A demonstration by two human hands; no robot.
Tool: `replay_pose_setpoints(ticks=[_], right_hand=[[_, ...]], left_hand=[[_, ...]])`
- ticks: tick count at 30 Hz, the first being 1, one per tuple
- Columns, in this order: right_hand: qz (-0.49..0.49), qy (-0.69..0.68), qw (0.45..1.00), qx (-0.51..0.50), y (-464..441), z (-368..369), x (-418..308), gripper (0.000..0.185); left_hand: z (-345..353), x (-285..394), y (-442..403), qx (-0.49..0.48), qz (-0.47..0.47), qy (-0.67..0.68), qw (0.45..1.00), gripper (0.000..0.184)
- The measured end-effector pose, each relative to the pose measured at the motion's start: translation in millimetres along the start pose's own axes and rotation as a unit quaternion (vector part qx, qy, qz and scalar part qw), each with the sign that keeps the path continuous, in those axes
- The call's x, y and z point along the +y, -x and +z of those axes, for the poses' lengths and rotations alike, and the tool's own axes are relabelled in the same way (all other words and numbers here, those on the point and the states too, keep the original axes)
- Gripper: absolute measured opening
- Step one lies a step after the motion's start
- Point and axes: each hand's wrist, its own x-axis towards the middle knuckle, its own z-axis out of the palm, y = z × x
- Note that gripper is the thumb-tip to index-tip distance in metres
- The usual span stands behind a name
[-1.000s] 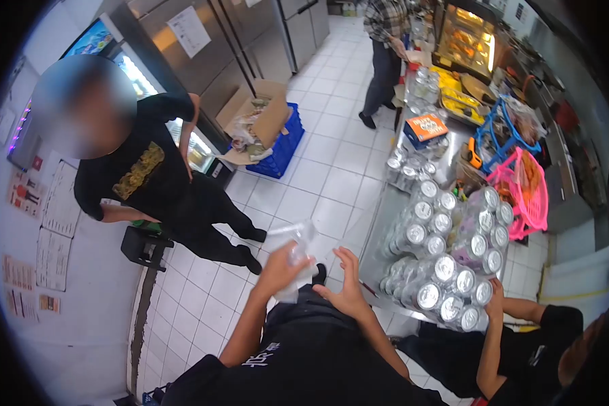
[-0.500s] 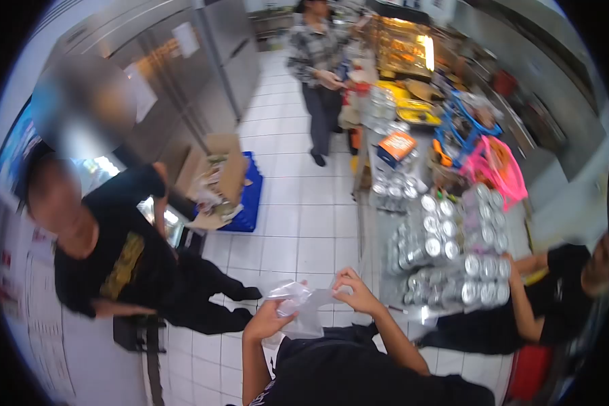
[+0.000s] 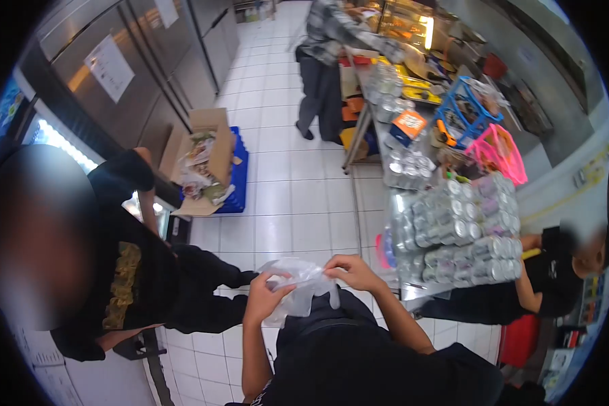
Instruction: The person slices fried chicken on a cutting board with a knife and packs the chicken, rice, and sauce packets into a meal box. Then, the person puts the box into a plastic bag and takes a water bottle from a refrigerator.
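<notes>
A thin, see-through plastic bag [image 3: 294, 287] with crumpled, lobed edges hangs in front of my waist. My left hand [image 3: 269, 298] grips its left side, thumb pressed over the plastic. At the upper right edge my right hand [image 3: 350, 272] pinches it between thumb and fingers. The bag's lower part lies against my dark clothing. To the right of my right hand stands a steel table [image 3: 419, 291] bearing stacked packs of drink cans [image 3: 470, 260], wrapped in clear film. Neither hand touches the table or the cans.
A person in black [image 3: 176, 284] stands close on my left, another person [image 3: 555, 271] at the table's right. A third, in a checked shirt [image 3: 331, 37], reaches over its far end. An open cardboard box [image 3: 216, 145] sits on a blue crate [image 3: 237, 183]. Baskets [image 3: 501, 152] crowd the table.
The bag has spread and dropped lower between my hands. My view has shifted. The person on the left appears nearer, and the checked-shirt person has turned and leans over the table.
</notes>
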Motion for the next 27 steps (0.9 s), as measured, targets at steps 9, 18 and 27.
replay_pose_setpoints(ticks=[9, 18, 27], right_hand=[[-0.043, -0.144, 0.987, 0.051, -76, 0, 23, 0.036], [-0.019, -0.195, 0.977, 0.083, -177, -104, 58, 0.015], [-0.037, -0.133, 0.965, 0.223, -258, -209, 66, 0.012]], left_hand=[[3, 20, -81, 0.088, -0.014, -0.131, 0.987, 0.028], [-6, 64, -231, -0.083, 0.081, -0.194, 0.974, 0.06], [3, 97, -422, -0.219, 0.205, -0.273, 0.914, 0.071]])
